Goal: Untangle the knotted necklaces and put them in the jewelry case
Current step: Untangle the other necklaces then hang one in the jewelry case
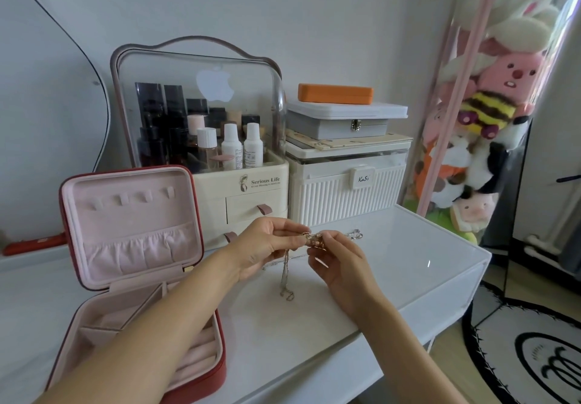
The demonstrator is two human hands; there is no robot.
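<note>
My left hand [267, 248] and my right hand [338, 262] meet above the white table, both pinching a small gold knot of necklaces [312, 240] between their fingertips. Thin chains [285, 281] hang down from the knot and touch the tabletop. Another silver chain piece [356, 234] lies on the table just behind my right hand. The red jewelry case [132, 265] stands open at the left, its pink lid upright with hooks and a pocket. My left forearm crosses over the case's tray of compartments.
A cosmetics organizer [201, 126] with bottles and a cream ribbed box [345, 189] stand at the back. A grey box and an orange case [335, 93] are stacked on top. Plush toys [481, 139] hang at right. The table edge [440, 318] drops to a rug.
</note>
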